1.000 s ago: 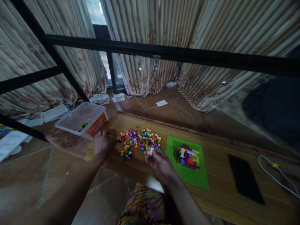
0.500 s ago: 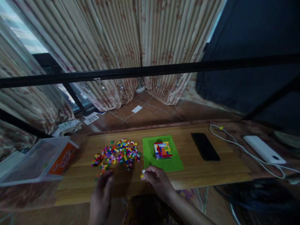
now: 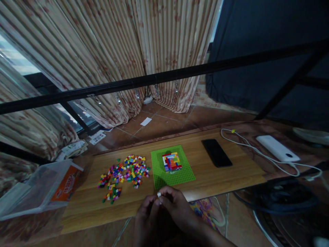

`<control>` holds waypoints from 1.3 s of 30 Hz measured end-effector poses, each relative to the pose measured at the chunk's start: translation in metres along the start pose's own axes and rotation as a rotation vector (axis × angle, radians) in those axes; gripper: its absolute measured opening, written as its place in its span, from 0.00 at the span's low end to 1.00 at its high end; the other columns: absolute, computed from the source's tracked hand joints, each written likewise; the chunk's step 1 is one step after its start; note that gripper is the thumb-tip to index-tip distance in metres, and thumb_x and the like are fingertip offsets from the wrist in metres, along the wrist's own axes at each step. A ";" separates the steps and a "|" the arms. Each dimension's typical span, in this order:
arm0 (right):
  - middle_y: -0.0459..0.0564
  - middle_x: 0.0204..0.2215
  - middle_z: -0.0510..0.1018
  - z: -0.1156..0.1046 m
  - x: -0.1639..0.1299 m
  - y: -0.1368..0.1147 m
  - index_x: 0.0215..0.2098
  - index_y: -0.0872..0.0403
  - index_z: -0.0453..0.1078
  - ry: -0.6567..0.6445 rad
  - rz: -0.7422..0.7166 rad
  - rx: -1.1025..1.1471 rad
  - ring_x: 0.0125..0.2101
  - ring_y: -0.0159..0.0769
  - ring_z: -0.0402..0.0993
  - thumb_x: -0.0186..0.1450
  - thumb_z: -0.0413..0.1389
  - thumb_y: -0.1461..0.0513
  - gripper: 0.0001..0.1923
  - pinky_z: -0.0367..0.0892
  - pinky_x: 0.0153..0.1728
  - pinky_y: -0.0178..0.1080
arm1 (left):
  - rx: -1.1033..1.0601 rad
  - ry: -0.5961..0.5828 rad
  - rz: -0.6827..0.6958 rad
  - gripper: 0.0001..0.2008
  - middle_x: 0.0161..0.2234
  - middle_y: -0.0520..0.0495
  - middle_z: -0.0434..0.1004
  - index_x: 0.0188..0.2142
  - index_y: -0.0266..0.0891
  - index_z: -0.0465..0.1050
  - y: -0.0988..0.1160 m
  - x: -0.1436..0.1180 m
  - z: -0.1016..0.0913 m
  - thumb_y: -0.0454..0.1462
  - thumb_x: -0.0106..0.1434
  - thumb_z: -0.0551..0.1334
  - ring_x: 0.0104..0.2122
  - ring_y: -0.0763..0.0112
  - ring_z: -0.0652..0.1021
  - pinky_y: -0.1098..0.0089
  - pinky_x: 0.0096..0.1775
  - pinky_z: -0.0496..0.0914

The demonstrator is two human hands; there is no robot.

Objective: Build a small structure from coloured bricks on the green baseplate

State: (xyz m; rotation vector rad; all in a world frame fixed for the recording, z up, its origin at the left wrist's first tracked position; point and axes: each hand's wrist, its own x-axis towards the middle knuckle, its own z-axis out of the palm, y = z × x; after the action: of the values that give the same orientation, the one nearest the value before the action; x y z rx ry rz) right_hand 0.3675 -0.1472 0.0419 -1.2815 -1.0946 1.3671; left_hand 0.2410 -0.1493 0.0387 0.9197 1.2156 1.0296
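Observation:
Both hands meet at the near edge of the wooden board [image 3: 226, 175]. My right hand [image 3: 177, 209] pinches a small white brick [image 3: 159, 194] at its fingertips. My left hand [image 3: 146, 219] presses against it from the left and touches the same brick. Just beyond them lies a green baseplate [image 3: 159, 171] with a low multicoloured brick block [image 3: 171, 161] built on it. A loose heap of small coloured bricks [image 3: 125, 171] is spread to the left of the plate.
A clear plastic box with an orange label [image 3: 38, 188] sits off the board's left end. A black phone [image 3: 216, 152], a white power bank [image 3: 277, 148] and a white cable [image 3: 254, 149] lie to the right. A black metal bar [image 3: 164, 77] crosses the view; curtains hang behind.
The view has swung to the right. My left hand left the brick heap and came in to join my right hand, which drew back toward me with the white brick.

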 end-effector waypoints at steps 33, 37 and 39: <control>0.45 0.24 0.75 -0.014 0.000 0.006 0.32 0.54 0.72 0.073 0.136 0.169 0.27 0.35 0.71 0.52 0.64 0.50 0.18 0.65 0.31 0.36 | -0.185 -0.084 -0.289 0.13 0.21 0.55 0.66 0.29 0.37 0.69 0.007 -0.003 0.012 0.44 0.51 0.66 0.21 0.78 0.65 0.75 0.24 0.59; 0.44 0.22 0.72 -0.017 -0.004 0.014 0.34 0.55 0.73 0.035 0.125 0.011 0.24 0.32 0.66 0.53 0.63 0.51 0.17 0.61 0.27 0.34 | -0.081 -0.038 -0.255 0.14 0.19 0.55 0.66 0.26 0.36 0.69 -0.004 -0.005 0.010 0.44 0.49 0.68 0.19 0.79 0.63 0.75 0.24 0.56; 0.42 0.20 0.69 -0.018 -0.007 0.016 0.33 0.55 0.73 -0.027 0.126 -0.042 0.22 0.30 0.63 0.55 0.61 0.52 0.15 0.58 0.25 0.33 | -0.046 -0.037 -0.249 0.13 0.20 0.54 0.67 0.25 0.36 0.69 -0.008 -0.006 0.006 0.43 0.47 0.68 0.20 0.77 0.65 0.74 0.24 0.57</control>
State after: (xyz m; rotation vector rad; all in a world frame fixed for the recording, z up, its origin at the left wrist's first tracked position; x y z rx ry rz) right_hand 0.3846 -0.1566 0.0260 -1.3861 -1.0811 1.4647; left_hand 0.2477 -0.1574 0.0333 0.7277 1.2353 0.8342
